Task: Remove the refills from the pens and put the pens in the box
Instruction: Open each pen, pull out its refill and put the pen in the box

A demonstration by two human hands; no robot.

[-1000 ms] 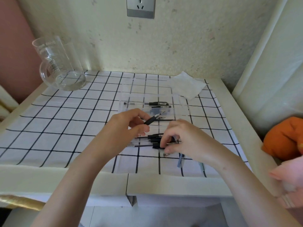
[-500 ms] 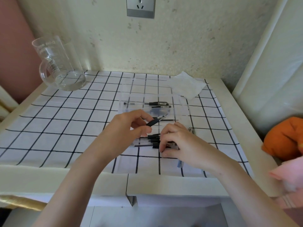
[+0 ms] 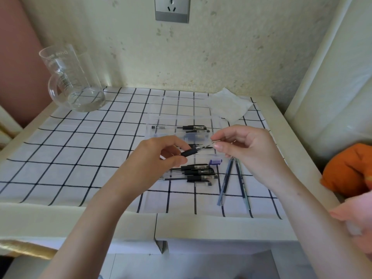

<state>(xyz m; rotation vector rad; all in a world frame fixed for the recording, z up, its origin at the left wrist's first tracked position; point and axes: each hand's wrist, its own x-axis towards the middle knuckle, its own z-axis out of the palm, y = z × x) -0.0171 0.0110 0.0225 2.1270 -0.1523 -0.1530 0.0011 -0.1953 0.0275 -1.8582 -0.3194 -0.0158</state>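
Over the middle of the checked cloth [image 3: 80, 137], the left hand [image 3: 159, 158] holds a pen [image 3: 189, 152] by its black grip, thumb and fingers curled round it, the pen's tip end pointing right and slightly far. The right hand [image 3: 247, 150] pinches a small silvery piece [image 3: 215, 140] between thumb and forefinger, just beside that tip end; whether the two touch cannot be told. Both hands hover above the clear box [image 3: 171, 120], whose far compartment holds a couple of pens [image 3: 194, 128] lying left to right. Near the box, a small pile of black-capped pens [image 3: 197, 172] lies on the cloth, with a little purple part [image 3: 215, 162] just beside it. Right of the pile, two blue refills [image 3: 226, 180] lie side by side, running near to far. A glass jug [image 3: 70, 81] stands at the far left and a white tissue [image 3: 227, 105] lies at the far right.
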